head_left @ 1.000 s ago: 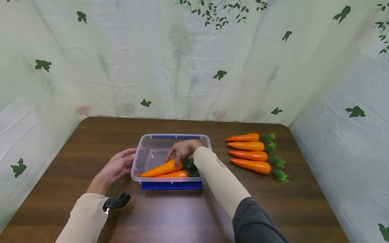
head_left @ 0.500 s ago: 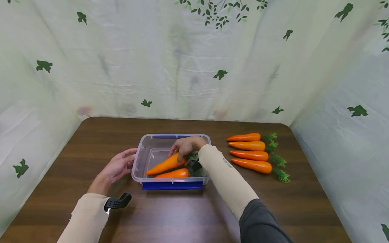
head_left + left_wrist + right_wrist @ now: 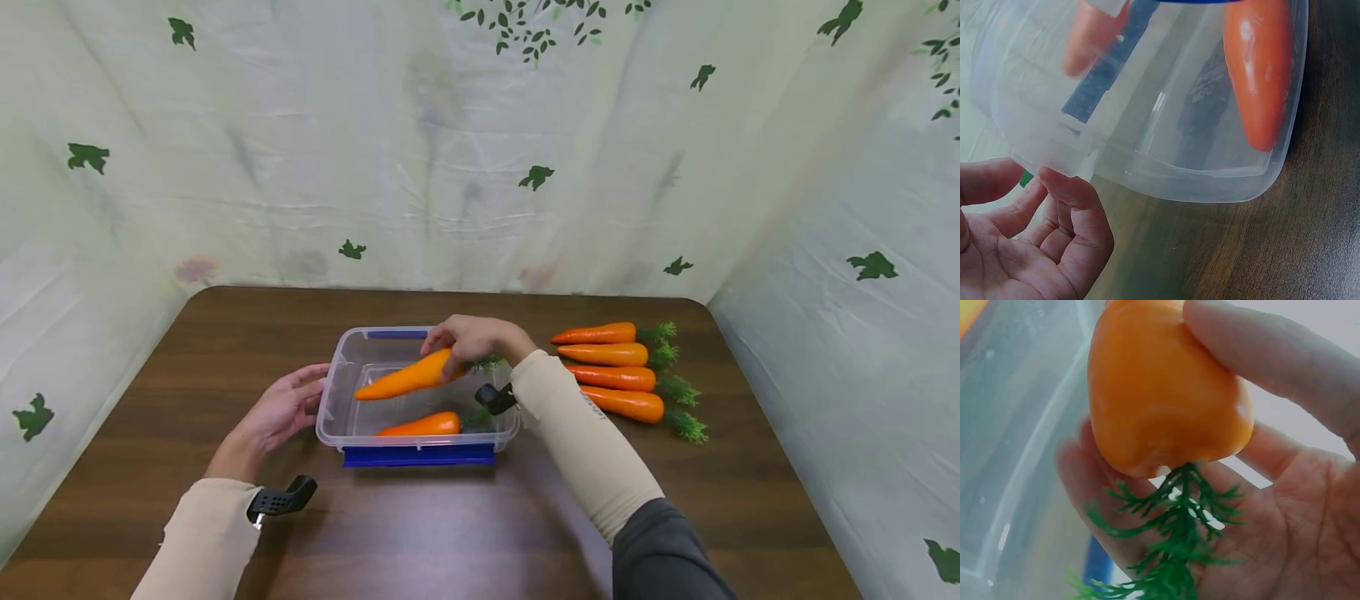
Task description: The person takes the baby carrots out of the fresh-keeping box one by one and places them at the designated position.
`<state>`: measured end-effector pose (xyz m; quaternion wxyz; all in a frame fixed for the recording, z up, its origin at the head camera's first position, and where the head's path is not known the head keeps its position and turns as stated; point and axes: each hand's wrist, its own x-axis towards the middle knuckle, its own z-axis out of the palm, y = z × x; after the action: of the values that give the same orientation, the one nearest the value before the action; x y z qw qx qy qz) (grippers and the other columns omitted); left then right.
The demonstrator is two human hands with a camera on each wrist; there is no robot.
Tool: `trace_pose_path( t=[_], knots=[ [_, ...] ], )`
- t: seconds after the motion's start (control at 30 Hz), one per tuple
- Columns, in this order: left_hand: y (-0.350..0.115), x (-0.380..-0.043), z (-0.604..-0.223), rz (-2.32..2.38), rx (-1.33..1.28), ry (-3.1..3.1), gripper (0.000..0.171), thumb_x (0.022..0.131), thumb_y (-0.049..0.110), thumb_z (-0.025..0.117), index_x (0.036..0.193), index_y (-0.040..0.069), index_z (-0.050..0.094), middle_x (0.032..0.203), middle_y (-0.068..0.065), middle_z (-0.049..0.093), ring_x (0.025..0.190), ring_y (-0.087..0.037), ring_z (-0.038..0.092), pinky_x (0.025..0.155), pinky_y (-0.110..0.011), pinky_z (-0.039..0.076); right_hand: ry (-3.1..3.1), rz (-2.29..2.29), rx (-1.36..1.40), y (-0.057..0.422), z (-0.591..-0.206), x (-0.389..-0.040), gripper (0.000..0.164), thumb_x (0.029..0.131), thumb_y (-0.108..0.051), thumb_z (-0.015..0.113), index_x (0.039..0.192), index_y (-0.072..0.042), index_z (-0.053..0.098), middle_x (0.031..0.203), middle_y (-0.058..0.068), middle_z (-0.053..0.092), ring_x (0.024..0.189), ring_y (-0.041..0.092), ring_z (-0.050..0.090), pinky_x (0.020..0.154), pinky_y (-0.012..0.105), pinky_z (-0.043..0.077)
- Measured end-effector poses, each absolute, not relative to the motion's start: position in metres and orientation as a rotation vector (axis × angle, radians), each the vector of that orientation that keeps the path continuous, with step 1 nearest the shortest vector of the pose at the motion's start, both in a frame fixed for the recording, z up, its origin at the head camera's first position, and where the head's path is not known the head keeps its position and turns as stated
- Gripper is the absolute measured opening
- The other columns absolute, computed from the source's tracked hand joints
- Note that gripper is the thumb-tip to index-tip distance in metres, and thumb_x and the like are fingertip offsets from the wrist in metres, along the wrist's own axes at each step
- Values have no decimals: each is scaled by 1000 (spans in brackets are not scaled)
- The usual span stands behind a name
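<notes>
My right hand (image 3: 477, 339) grips an orange carrot (image 3: 405, 380) by its thick end, with the thumb and fingers on opposite sides. Its green leafy top (image 3: 1175, 537) hangs beside the palm in the right wrist view. The carrot slants over the inside of a clear plastic container (image 3: 324, 417) with blue clips. A second carrot (image 3: 423, 424) lies in the container along the front wall. My left hand (image 3: 281, 408) is at the container's left side, and in the left wrist view its fingertips (image 3: 1054, 178) touch the rim, fingers loosely bent.
Several carrots (image 3: 607, 354) with green tops lie in a column to the right of the container, partly behind the right sleeve (image 3: 573, 433). The brown wooden table (image 3: 405, 533) ends at a pale curtain (image 3: 300, 125) with leaf prints.
My right hand has raised the carrot and shifted it up and back, away from the one at the front wall. My left hand stays at the container's left side.
</notes>
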<state>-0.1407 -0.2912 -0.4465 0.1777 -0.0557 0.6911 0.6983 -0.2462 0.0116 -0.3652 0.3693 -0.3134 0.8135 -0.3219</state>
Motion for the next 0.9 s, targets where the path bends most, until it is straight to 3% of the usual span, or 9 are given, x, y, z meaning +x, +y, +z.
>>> trace_pose_path(
  t=[0.13,0.37,0.67,0.9],
  knots=[
    [-291,-141,-446,1997,-127,1940,49,101,23,49,142,3,33,115,3,58,102,-12,59,85,-35,53,2177,-770,-908,23,-356,-243,38,80,0,71,117,-7,65,108,6,65,86,19,57,71,27,52],
    [-292,-141,-449,2096,-80,1840,21,102,17,49,122,17,49,104,6,64,96,-10,62,80,-35,54,2234,-704,-1022,46,-348,-236,39,82,-5,74,120,-8,64,110,3,64,92,18,56,80,25,48],
    [-291,-143,-449,2062,-84,1865,29,101,18,50,129,12,45,106,7,63,99,-10,61,82,-34,53,2215,-840,-1108,86,-354,-228,43,83,-6,74,124,-5,61,114,5,63,94,16,60,89,32,49],
    [-290,-143,-447,2050,-87,1869,27,101,19,50,128,15,47,106,6,64,98,-11,61,82,-34,53,2257,-980,-1089,121,-364,-222,46,85,-8,73,128,-7,58,125,6,59,99,17,59,96,37,47]
  ],
)
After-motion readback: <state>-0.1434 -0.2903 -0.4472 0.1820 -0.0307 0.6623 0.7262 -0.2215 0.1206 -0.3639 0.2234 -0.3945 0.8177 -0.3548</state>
